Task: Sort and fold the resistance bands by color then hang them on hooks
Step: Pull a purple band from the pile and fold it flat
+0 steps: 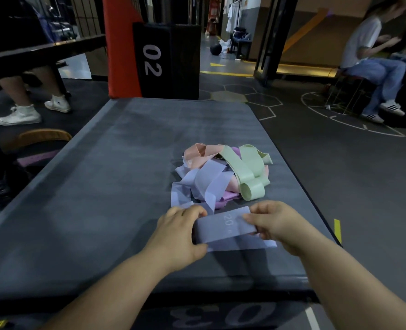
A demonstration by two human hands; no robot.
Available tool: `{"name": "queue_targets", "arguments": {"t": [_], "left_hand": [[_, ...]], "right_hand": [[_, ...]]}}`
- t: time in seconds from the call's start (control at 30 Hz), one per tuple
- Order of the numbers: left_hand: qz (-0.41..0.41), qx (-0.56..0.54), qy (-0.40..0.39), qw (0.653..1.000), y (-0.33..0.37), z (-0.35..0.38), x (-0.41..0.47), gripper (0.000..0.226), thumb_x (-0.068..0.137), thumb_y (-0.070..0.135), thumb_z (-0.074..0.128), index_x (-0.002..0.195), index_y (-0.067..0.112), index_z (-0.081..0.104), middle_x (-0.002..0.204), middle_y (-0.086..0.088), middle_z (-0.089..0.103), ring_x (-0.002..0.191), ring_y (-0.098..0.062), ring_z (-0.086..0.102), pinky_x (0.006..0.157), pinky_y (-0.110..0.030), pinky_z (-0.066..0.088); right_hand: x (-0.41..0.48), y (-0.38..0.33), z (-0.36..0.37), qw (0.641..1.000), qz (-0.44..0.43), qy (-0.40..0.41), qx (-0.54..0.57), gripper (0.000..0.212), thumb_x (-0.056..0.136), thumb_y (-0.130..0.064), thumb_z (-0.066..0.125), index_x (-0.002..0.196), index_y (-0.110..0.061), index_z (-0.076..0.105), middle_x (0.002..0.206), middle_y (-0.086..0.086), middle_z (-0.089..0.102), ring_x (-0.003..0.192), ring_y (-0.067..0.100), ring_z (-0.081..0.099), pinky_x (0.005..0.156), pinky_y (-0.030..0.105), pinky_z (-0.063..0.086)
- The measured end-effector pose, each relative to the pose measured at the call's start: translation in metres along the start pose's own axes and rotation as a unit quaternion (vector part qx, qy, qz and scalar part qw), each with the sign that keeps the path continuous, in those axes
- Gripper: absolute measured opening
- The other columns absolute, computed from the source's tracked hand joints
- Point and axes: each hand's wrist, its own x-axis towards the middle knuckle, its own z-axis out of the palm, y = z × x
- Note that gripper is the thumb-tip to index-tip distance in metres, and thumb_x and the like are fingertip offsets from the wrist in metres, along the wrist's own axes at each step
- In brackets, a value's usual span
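Lavender band (223, 227), marked "20", is folded flat and sits at the near end of the mat (102, 186), just in front of the pile (221, 175).
Left hand (182, 232): fingers curl over the band's left end, thumb at its near edge. It holds the fold.
Right hand (273, 222): fingers and thumb pinch the right end.
No hooks in view.

Risks, as judged from here:
- Layers are not square. A lower layer pokes out at the near right, under the right hand. If pressed down as is, the fold probably sets crooked and hangs unevenly.
- The band is elastic. If either hand lets go before the fold is flattened, it will likely spring open.
- A loose lavender strand from the pile lies just beside the left hand's fingers. Lifting the band without checking could snag that strand and drag the pile forward.
- The pile is tangled. The green band (247, 170) loops over pink and lavender ones, so pulling one colour out may bring others with it and spoil the sort.
- The band lies near the mat's front edge. A slip toward the body could drop it off.
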Motion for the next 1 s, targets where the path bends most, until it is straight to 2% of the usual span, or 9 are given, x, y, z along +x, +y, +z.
{"name": "queue_targets", "arguments": {"t": [0.17,0.33,0.4,0.53,0.6,0.7,0.8,1.0], "left_hand": [[0.019,-0.002,-0.006,1.0,0.011,0.009,0.001,0.047,0.075,0.042,0.064,0.115,0.032,0.042,0.11,0.015,0.051,0.108,-0.012,0.039,0.089,-0.027,0.035],[0.011,-0.008,-0.003,1.0,0.013,0.016,0.001,0.046,0.078,0.045,0.062,0.115,0.031,0.039,0.114,0.014,0.052,0.109,-0.011,0.04,0.092,-0.026,0.037],[0.006,0.003,-0.008,1.0,0.013,0.018,0.001,0.046,0.078,0.047,0.06,0.115,0.032,0.038,0.114,0.014,0.051,0.109,-0.011,0.039,0.091,-0.025,0.037],[-0.006,0.014,-0.014,1.0,0.014,0.018,0.0,0.048,0.077,0.05,0.061,0.115,0.032,0.038,0.114,0.012,0.049,0.109,-0.013,0.038,0.09,-0.026,0.039],[-0.002,0.014,-0.017,1.0,0.014,0.016,-0.001,0.047,0.078,0.051,0.063,0.114,0.031,0.041,0.111,0.015,0.047,0.112,-0.011,0.037,0.092,-0.026,0.038],[-0.005,0.009,-0.027,1.0,0.013,0.013,-0.002,0.049,0.077,0.053,0.066,0.115,0.031,0.043,0.106,0.017,0.041,0.113,-0.01,0.035,0.092,-0.024,0.037],[-0.01,0.007,-0.037,0.999,0.012,0.012,-0.003,0.051,0.076,0.054,0.068,0.115,0.031,0.044,0.111,0.017,0.044,0.113,-0.009,0.035,0.092,-0.024,0.038],[-0.012,-0.014,-0.051,0.999,0.009,0.011,-0.003,0.052,0.074,0.057,0.07,0.115,0.033,0.05,0.116,0.021,0.046,0.112,-0.006,0.036,0.09,-0.021,0.036]], "right_hand": [[-0.003,0.01,-0.027,0.999,0.014,0.037,-0.031,0.01,0.086,-0.013,0.07,0.079,-0.008,0.065,0.053,-0.001,0.059,0.044,0.007,0.053,0.056,0.025,0.046],[0.001,0.024,-0.032,0.991,0.025,0.095,-0.093,0.01,0.085,-0.018,0.071,0.08,-0.01,0.065,0.056,0.002,0.058,0.049,0.012,0.052,0.048,0.021,0.042],[0.004,0.028,-0.029,0.985,0.026,0.111,-0.128,0.01,0.084,-0.021,0.072,0.084,-0.013,0.065,0.061,0.002,0.063,0.051,0.012,0.055,0.05,0.019,0.044],[0.01,0.036,-0.028,0.97,0.015,0.126,-0.209,0.014,0.081,-0.029,0.074,0.078,-0.025,0.061,0.074,-0.004,0.067,0.069,0.017,0.062,0.075,0.03,0.052],[0.011,0.037,-0.027,0.965,0.01,0.13,-0.229,0.017,0.081,-0.031,0.074,0.076,-0.029,0.058,0.077,-0.007,0.066,0.078,0.02,0.064,0.082,0.032,0.052],[0.009,0.036,-0.026,0.96,0.007,0.13,-0.249,0.016,0.081,-0.032,0.074,0.08,-0.027,0.059,0.077,-0.008,0.064,0.08,0.018,0.063,0.077,0.028,0.05],[0.008,0.036,-0.025,0.952,0.007,0.137,-0.272,0.016,0.081,-0.033,0.074,0.086,-0.024,0.061,0.079,-0.01,0.062,0.08,0.016,0.062,0.072,0.025,0.045],[0.004,0.032,-0.022,0.93,0.014,0.155,-0.333,0.025,0.083,-0.038,0.071,0.101,-0.022,0.064,0.098,-0.002,0.068,0.092,0.018,0.062,0.081,0.032,0.052]]}}
